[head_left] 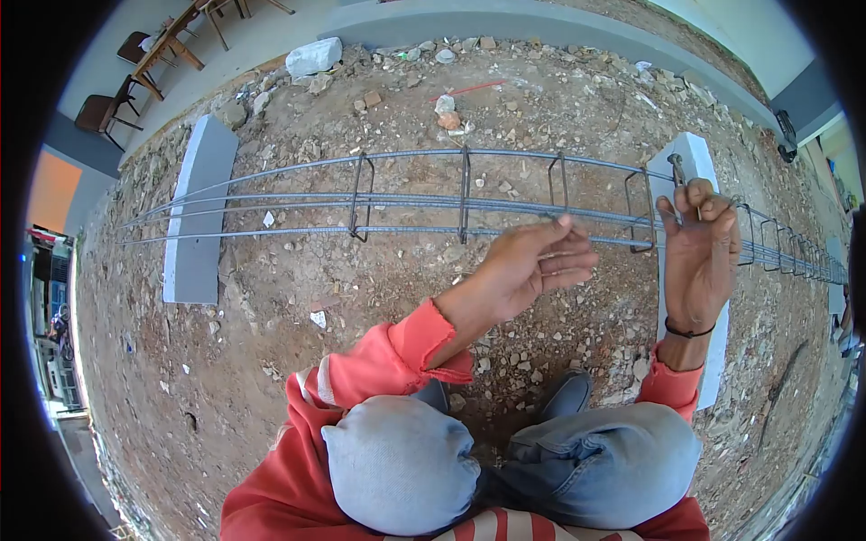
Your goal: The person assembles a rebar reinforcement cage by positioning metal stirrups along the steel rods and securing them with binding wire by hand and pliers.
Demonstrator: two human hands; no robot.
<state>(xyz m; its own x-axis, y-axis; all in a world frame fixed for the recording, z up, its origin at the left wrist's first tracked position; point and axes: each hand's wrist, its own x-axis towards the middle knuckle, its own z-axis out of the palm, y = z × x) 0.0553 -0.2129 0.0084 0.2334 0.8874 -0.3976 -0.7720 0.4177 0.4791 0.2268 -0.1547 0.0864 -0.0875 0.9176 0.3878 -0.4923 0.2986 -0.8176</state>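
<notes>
Stony ground [271, 361] lies beneath steel bars [510, 206] just beyond the left hand [532, 257], which is loosely spread and apparently empty; grey blocks [193, 270] presumably prop the bars for clearance. The right hand [701, 243] curls around a metal tool [677, 169].

No text, label, brand, number or sign can be read anywhere in the head view.
</notes>
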